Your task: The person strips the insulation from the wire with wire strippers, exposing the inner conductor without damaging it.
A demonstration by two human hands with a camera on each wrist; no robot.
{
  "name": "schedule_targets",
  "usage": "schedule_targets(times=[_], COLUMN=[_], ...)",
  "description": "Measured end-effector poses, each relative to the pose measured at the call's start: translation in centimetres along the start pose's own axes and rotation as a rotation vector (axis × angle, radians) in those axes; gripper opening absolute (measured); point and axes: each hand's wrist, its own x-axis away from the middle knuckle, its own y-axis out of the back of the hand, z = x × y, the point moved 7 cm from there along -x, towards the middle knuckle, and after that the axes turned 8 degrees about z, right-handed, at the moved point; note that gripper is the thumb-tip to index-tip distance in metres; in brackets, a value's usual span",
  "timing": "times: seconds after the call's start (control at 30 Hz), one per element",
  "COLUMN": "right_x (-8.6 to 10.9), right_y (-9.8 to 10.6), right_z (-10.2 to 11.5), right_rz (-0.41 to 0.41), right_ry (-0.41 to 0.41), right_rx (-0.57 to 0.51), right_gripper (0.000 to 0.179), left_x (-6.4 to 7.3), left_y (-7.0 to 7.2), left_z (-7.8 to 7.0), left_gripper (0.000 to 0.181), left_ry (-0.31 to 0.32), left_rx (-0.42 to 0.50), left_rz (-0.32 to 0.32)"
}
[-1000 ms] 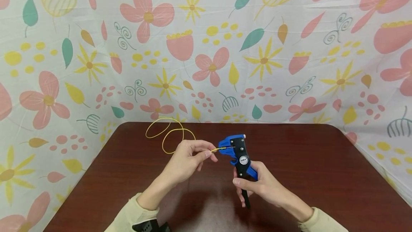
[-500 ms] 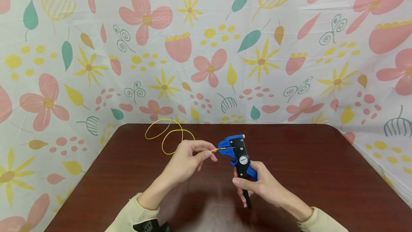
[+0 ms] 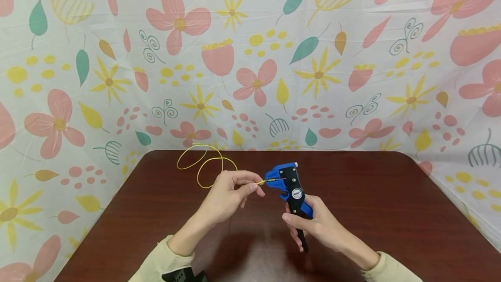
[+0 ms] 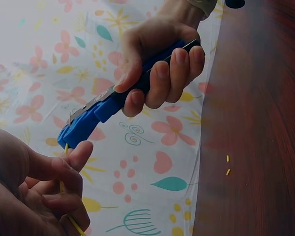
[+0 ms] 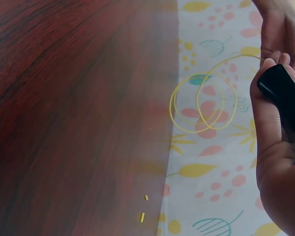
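My left hand (image 3: 228, 195) pinches a thin yellow wire (image 3: 261, 182) between thumb and fingers, close to its end. That end lies in the mouth of a blue and black wire stripper (image 3: 291, 182). A fine bare strand shows past the yellow cover, over the tool's head. Wrapped around the handles is my right hand (image 3: 317, 223), thumb on the near side and fingers round the black handle (image 5: 280, 88). In the left wrist view, the wire (image 4: 66, 147) enters the blue nose of the stripper (image 4: 83, 128); several right fingers curl over the grip.
The rest of the wire (image 5: 201, 103) loops loosely behind my left hand. Two short yellow pieces (image 4: 228, 158) lie on the dark wooden table (image 3: 372, 212). A flowered cloth (image 3: 250, 55) hangs right behind the table's far edge.
The black handle's lower end has shifted slightly right, and my right fingers have drawn in toward the palm with it. My left hand and the wire stay almost still.
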Motion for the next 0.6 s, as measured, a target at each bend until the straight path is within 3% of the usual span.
schedule_targets(times=[0.17,0.4,0.6], right_x=[0.01,0.09,0.08], right_y=[-0.08,0.44,0.52], right_z=[0.2,0.29,0.45], right_rz=[-0.022,-0.138,-0.117], right_ry=[0.017,-0.033,-0.038], right_rx=[0.029,0.037,0.052], right_gripper=[0.005,0.013,0.01], left_x=[0.05,0.19,0.35], left_y=[-0.11,-0.23,-0.14], left_z=[-0.02,-0.14,-0.2], left_gripper=[0.013,0.016,0.015], left_ry=[-0.005,-0.011,-0.024], left_rx=[0.011,0.018,0.026], left_rz=[0.003,-0.025,-0.024])
